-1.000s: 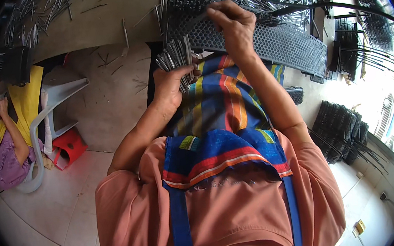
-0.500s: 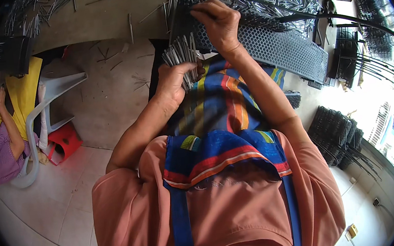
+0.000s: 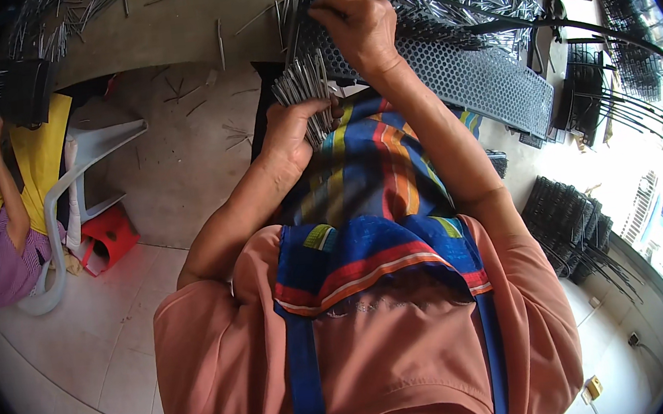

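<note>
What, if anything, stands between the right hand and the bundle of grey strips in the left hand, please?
Nothing visible does: the bundle of grey strips fans up from the left hand, and only the perforated panel shows between it and the right hand, as background.

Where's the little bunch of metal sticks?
The bunch is in the head view's upper middle, in the left hand, near the left end of the grey board with holes.

The bundled rods (image 3: 303, 85) look glossy and metallic, the apron (image 3: 373, 253) matt cloth.
</note>
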`<act>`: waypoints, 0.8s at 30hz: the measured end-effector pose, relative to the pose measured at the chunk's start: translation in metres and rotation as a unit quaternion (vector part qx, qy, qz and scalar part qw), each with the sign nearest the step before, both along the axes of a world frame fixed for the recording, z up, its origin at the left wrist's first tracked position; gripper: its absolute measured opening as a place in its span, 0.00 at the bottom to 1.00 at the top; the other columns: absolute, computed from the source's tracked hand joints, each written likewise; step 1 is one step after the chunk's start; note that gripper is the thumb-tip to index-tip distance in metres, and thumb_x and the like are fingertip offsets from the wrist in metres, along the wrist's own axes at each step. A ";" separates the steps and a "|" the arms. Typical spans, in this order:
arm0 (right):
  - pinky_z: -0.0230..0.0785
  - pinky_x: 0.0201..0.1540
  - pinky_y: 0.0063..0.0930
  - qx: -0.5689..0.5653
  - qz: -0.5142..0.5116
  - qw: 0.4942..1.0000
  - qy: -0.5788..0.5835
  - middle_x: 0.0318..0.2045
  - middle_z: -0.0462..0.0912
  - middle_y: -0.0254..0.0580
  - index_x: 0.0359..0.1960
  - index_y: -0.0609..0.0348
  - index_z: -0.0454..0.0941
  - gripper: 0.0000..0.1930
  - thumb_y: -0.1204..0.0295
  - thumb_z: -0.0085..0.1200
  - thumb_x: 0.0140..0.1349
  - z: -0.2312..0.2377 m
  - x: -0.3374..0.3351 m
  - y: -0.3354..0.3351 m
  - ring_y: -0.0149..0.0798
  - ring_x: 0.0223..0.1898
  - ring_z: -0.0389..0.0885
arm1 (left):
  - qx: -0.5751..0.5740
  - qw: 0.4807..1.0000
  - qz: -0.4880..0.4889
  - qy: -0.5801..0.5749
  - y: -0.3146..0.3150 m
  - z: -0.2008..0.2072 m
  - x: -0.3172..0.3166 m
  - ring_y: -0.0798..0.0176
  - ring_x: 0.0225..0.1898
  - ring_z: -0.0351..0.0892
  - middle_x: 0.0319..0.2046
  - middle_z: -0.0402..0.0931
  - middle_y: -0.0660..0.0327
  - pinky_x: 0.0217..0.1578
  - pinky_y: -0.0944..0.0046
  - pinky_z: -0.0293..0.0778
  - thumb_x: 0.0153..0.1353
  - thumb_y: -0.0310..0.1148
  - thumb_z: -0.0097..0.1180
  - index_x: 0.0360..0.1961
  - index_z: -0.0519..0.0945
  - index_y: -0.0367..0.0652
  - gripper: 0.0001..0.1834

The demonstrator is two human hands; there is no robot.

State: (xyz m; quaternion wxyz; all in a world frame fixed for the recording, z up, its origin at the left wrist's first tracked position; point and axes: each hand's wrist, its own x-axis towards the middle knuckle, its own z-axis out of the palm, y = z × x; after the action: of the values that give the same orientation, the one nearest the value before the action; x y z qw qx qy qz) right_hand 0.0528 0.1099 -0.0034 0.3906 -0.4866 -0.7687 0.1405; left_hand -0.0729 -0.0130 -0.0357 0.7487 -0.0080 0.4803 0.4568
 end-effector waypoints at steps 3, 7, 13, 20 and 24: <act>0.71 0.27 0.31 -0.001 0.010 1.000 -0.026 0.23 0.79 0.39 0.32 0.53 0.85 0.06 0.68 0.64 0.53 0.000 0.000 -0.004 0.44 0.25 0.81 | -0.012 1.000 0.000 -0.005 0.000 -0.001 -0.001 0.57 0.29 0.83 0.30 0.83 0.51 0.33 0.60 0.80 0.48 0.16 0.60 0.33 0.82 0.27 0.09; 0.71 0.27 0.32 0.011 0.005 0.998 -0.065 0.24 0.80 0.37 0.34 0.51 0.85 0.07 0.67 0.64 0.54 0.002 -0.002 -0.005 0.44 0.26 0.81 | -0.003 1.000 -0.008 0.007 0.002 0.000 -0.002 0.55 0.30 0.84 0.29 0.83 0.51 0.33 0.60 0.80 0.48 0.15 0.59 0.33 0.82 0.27 0.08; 0.72 0.28 0.30 0.003 -0.009 0.999 -0.043 0.24 0.81 0.41 0.34 0.54 0.86 0.09 0.65 0.64 0.54 -0.001 0.007 -0.010 0.43 0.25 0.81 | 0.002 1.000 0.005 -0.004 0.004 0.006 -0.004 0.55 0.30 0.84 0.30 0.83 0.51 0.33 0.59 0.80 0.48 0.15 0.60 0.33 0.82 0.27 0.09; 0.64 0.17 0.23 -0.446 0.036 0.885 0.133 0.16 0.77 0.33 0.24 0.66 0.82 0.08 0.72 0.65 0.52 0.005 0.023 -0.042 0.25 0.15 0.72 | 0.056 0.998 -0.026 0.003 0.006 0.016 -0.003 0.57 0.30 0.84 0.30 0.82 0.53 0.32 0.59 0.81 0.48 0.15 0.59 0.35 0.82 0.31 0.10; 0.51 0.19 0.17 -0.544 -0.004 0.810 0.221 0.17 0.75 0.26 0.28 0.61 0.82 0.04 0.74 0.63 0.55 0.013 0.035 -0.039 0.17 0.17 0.63 | 0.048 0.998 -0.015 0.026 0.007 0.013 -0.002 0.58 0.29 0.84 0.29 0.82 0.53 0.29 0.60 0.80 0.49 0.16 0.60 0.35 0.82 0.32 0.09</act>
State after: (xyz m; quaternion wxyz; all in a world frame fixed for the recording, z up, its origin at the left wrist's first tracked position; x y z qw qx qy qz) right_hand 0.0875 0.0712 0.0099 0.2218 -0.5782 -0.4581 0.6377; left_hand -0.0751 -0.0062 -0.0225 0.7418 0.0473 0.4773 0.4686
